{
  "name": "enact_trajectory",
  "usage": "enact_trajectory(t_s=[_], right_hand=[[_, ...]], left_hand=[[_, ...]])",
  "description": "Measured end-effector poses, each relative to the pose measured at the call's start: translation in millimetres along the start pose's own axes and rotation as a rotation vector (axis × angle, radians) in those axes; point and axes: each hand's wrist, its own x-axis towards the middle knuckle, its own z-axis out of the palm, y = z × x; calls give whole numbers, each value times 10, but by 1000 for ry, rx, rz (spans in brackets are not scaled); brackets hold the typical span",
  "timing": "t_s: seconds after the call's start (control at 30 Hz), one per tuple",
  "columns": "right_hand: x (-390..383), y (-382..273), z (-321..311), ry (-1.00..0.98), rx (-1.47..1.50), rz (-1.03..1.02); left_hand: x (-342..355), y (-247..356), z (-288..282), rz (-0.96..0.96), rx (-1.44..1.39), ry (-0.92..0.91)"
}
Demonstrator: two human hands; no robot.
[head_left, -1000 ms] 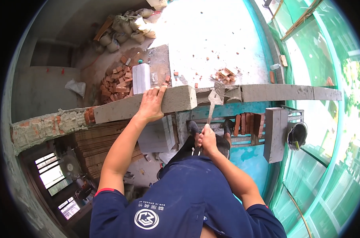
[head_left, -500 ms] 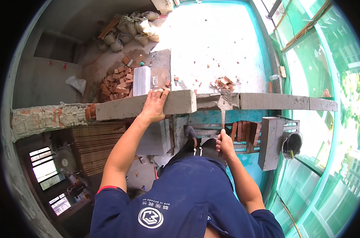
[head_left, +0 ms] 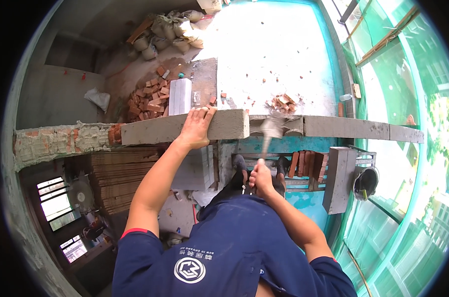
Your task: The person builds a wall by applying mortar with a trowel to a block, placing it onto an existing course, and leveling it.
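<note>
A long grey building block (head_left: 152,131) lies on top of the wall, and my left hand (head_left: 196,129) grips it across its upper face, fingers over the far edge. To its right is a gap with rough mortar (head_left: 296,125), then another grey block (head_left: 345,129) in line with the wall. My right hand (head_left: 260,178) is closed round the handle of a trowel (head_left: 271,127). Its blade is smeared by motion and lies over the left part of the gap, close to the block's right end. I cannot tell whether the blade touches the block.
Broken bricks (head_left: 283,103) lie beyond the wall, with a brick pile (head_left: 147,99) and filled sacks (head_left: 165,32) farther left. Below, red bricks (head_left: 308,164) and an upright grey block (head_left: 339,180) stand on a metal platform beside a black bucket (head_left: 365,182). Green netting (head_left: 388,64) hangs at right.
My right hand and the trowel have moved left, bringing the blade nearer the held block's end. My left hand stays on the block. The view has shifted slightly.
</note>
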Motion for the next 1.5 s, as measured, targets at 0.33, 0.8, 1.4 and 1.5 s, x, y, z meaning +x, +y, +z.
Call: enact_trajectory(t_s=[0.33, 0.8, 1.4, 1.5], right_hand=[[-157, -546, -347, -6, -337, 88], [-773, -1048, 326, -100, -900, -646], [-177, -687, 1249, -273, -1563, -682], [-202, -692, 1129, -277, -1637, -779]], left_hand=[[-283, -330, -55, -202, -327, 197], [-922, -1031, 760, -1075, -58, 517], [-972, -985, 608, -1091, -119, 586], [-997, -948, 612, -1100, -130, 612]])
